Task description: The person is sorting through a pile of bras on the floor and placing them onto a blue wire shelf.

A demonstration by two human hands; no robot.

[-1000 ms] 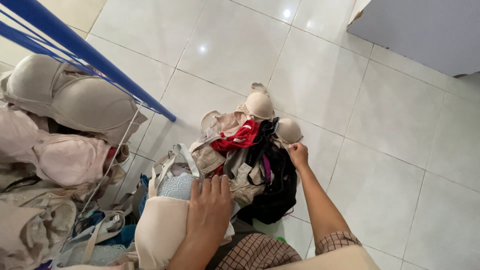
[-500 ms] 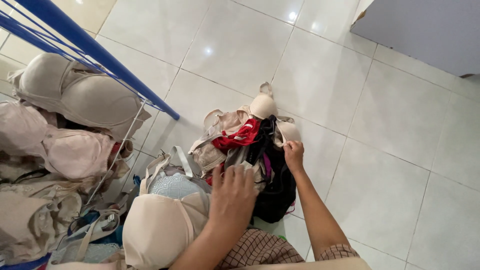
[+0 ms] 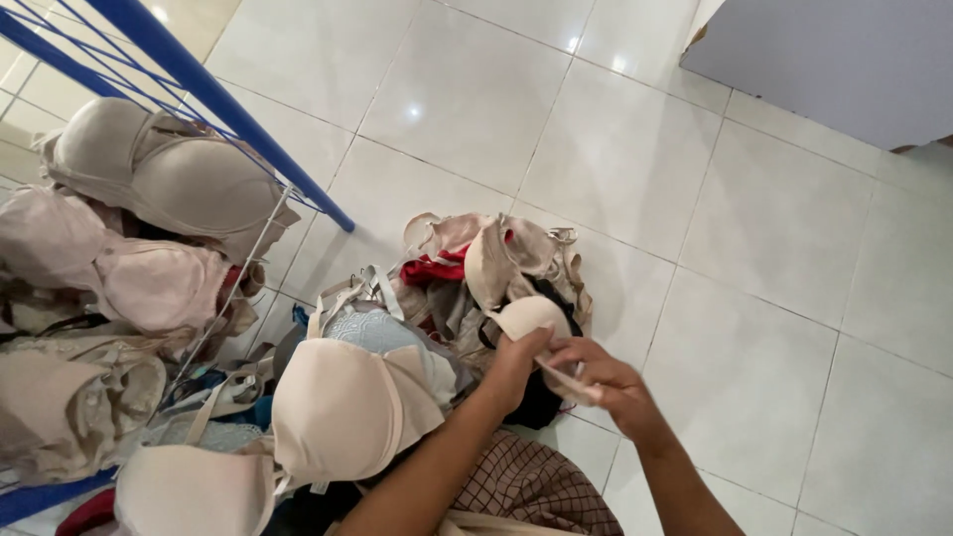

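White tiled floor (image 3: 615, 149) fills most of the frame. At the upper left runs the blue bar of a drying rack (image 3: 228, 109), with padded bras (image 3: 169, 179) draped over its wires down the left edge. Lower centre sits a heap of laundry (image 3: 467, 288) on the floor, beige and pink bras tangled with a red piece and something black. Nearest me, at the bottom, a large peach bra (image 3: 342, 407) lies cup-up on the pile.

Just right of centre I hold a small beige bra (image 3: 526, 316) above the heap. My left hand (image 3: 516, 367) is closed on the lower edge of its cup; my right hand (image 3: 606, 382) pinches its thin strap (image 3: 571, 382) between fingers and thumb.

To do this well, I judge I should draw the strap out straight, keep the cup steady with the other hand, and lift slowly so hooks don't snag the neighbouring garments.
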